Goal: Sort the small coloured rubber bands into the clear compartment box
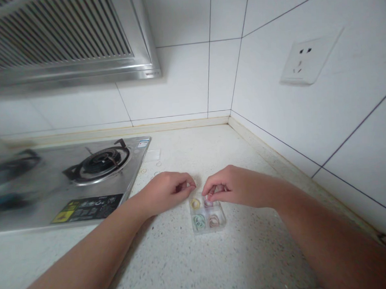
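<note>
A small clear plastic box [208, 230] with compartments stands on the counter in front of me. Yellow hair ties [195, 203] lie in its back left compartment, and purple-pink ones [208, 203] in the back right. Green hair ties [199, 222] fill the front left, with brownish-pink ones [214, 221] beside them. My left hand [171, 190] is pinched closed just behind the box's left side; whatever is between its fingertips is too small to make out. Over the back right compartment, my right hand [227, 185] has its fingers pinched together, their contents partly hidden.
Several loose hair ties [143, 171] lie on the speckled counter [188, 263], left of my hands, near a clear flat piece [153, 155]. A gas stove [104, 161] is at left under a range hood [73, 38]. Tiled walls meet behind; the right one carries a socket [301, 62].
</note>
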A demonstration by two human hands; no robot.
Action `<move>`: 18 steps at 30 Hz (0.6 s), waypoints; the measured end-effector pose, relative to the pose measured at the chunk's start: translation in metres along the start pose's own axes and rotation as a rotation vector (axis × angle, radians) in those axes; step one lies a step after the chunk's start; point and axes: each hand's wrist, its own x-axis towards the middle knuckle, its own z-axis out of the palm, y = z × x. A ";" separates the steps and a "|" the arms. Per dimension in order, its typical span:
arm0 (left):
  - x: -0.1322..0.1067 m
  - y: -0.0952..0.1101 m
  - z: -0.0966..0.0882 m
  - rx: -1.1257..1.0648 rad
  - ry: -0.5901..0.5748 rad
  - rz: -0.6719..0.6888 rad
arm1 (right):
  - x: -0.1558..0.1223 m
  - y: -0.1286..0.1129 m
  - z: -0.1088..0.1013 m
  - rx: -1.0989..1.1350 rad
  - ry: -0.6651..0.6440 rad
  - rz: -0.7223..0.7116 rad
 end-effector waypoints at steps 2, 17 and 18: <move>0.000 0.000 0.000 -0.009 0.006 0.000 | 0.000 0.000 0.001 -0.003 -0.013 -0.010; 0.000 0.000 -0.002 0.015 0.006 0.017 | 0.001 0.002 0.004 -0.099 0.033 -0.024; 0.000 0.000 -0.003 0.019 0.008 0.014 | 0.001 0.002 0.003 -0.111 0.051 -0.025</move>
